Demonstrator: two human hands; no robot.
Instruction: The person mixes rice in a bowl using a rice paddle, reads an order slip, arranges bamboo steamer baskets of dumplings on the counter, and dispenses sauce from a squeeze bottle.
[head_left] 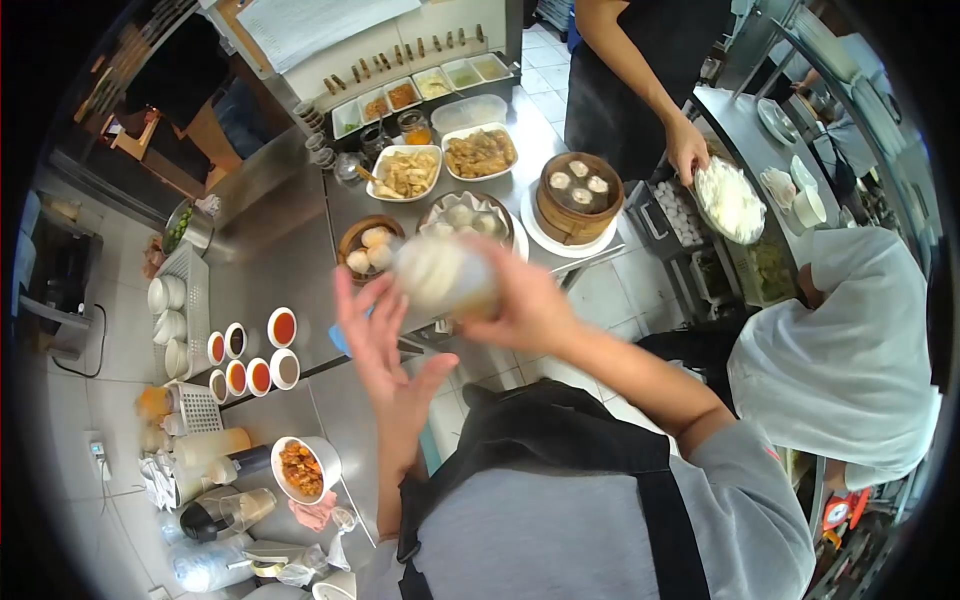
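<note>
My right hand (525, 305) is wrapped around a motion-blurred jar-like container (445, 275) with a whitish end. Its exact kind and contents cannot be made out. Beside the container's left end, my left hand (378, 345) is open with its fingers spread and nothing held. Just beyond the hands, a small bamboo steamer (347, 240) holds several round buns. Partly hidden behind the container is a second steamer with pale dumplings (460, 214) on white paper. A taller bamboo steamer (568, 226) with several dumplings stands on a white plate (613, 238) to the right.
Two white bowls of fried food (407, 172) (480, 152) stand farther back, before a row of condiment trays (403, 95). Several sauce cups (283, 326) and a bowl of reddish food (301, 469) are at left. One co-worker's hand (687, 148) holds a plate of white food (728, 200); another person (830, 350) bends at right.
</note>
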